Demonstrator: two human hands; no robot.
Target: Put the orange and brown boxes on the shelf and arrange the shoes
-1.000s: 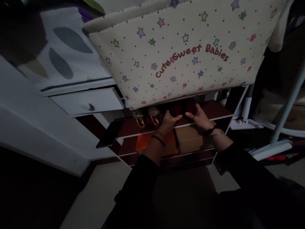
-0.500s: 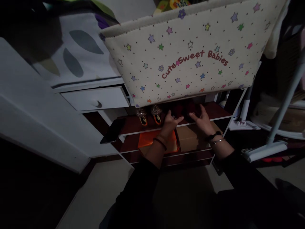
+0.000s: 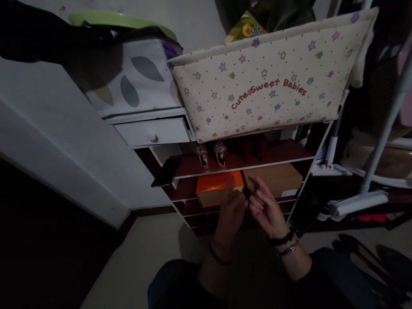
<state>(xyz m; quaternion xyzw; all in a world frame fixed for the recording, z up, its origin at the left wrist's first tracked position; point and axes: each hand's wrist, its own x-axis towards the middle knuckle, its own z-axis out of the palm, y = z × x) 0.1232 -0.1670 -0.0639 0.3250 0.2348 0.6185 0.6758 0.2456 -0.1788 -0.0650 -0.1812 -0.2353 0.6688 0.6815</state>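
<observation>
Orange-topped, rectangular cardboard box (image 3: 210,186) sits on the dark-red, white-edged lower shelf (image 3: 185,191); the dim left hand (image 3: 232,210) is before it, 1 finger raised, others curled, grip impossible to tell; the right hand (image 3: 266,211), half-open and empty, is before the plain brown cardboard box (image 3: 278,178).

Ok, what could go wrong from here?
The flat black object seems to jut past the left end of the upper shelf; a stray brush could knock it down. The dark red items barely show in the dim light, so a reach there might misjudge them. The left grip and right grip are close together before the orange box and brown box, so they might bump each other.
</observation>
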